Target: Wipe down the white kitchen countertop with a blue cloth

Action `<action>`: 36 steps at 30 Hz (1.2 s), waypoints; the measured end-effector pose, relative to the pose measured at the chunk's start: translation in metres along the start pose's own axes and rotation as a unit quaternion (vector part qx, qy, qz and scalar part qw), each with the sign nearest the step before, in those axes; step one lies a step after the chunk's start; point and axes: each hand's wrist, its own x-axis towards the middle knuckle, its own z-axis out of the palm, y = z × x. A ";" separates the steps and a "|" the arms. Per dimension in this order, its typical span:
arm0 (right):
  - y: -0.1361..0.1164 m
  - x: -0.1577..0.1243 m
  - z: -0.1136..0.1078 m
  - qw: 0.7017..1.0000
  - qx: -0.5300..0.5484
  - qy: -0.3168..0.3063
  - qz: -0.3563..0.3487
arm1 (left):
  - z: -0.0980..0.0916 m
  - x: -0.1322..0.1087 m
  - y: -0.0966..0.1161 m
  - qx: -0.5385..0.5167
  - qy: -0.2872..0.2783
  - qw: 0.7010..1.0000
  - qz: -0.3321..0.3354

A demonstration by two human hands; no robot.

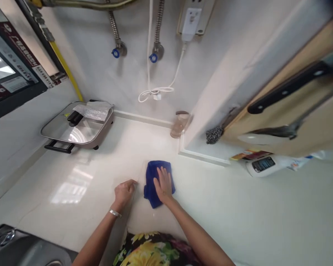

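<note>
Pressing flat on a blue towel (pixel 151 186), the right hand (pixel 163 184) lies on top of the cloth, and its fingers (pixel 161 174) are spread wide and straight. They do not pinch or close on the towel. The towel is folded loosely and rests on the white glossy desk (pixel 216 207), close to the person's body. The left hand (pixel 124 194) is just beside the towel and not touching it. Its fingers (pixel 133 183) curl half closed at the edge of a thin pale sheet (pixel 141 171) lying on the desk, and I cannot tell if they hold this edge. A silver bracelet (pixel 115 213) sits on the left wrist. Below the hands shows a flowered garment (pixel 152 249), and at the lower left is the steel rim of a sink (pixel 24 251).

Farther on the desk, a square electric pan (pixel 72 127) with a glass lid stands on the left, with a crumpled plastic bag (pixel 93 110) on the lid. A glass cup (pixel 180 125) stands in the corner, and a steel scrubber (pixel 214 135) and a white device with a small screen (pixel 262 165) are to the right. A black-handled knife (pixel 288 87) is beside a wooden board (pixel 299 125). On the wall behind are two valves with blue handles (pixel 115 53), a white plug (pixel 191 24) with its coiled cord (pixel 155 94), and a yellow pipe (pixel 66 74).
</note>
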 end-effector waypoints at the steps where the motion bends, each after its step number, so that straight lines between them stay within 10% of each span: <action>1: 0.008 -0.013 -0.006 0.999 0.041 0.024 0.009 | 0.000 0.000 0.004 -0.032 0.001 0.999 0.014; 6: 0.060 -0.093 -0.043 0.984 0.087 0.156 0.028 | 0.024 0.006 0.052 -0.130 0.021 0.978 0.163; 13: 0.120 -0.184 -0.078 0.967 -0.069 0.242 0.041 | 0.090 0.033 0.122 0.079 0.078 0.946 0.304; 27: 0.119 -0.192 -0.079 0.948 -0.173 0.261 0.047 | 0.061 -0.052 0.057 0.229 0.024 0.896 0.381; 36: 0.113 -0.193 -0.082 0.947 -0.177 0.258 0.068 | 0.064 0.024 0.082 0.217 0.028 0.915 0.339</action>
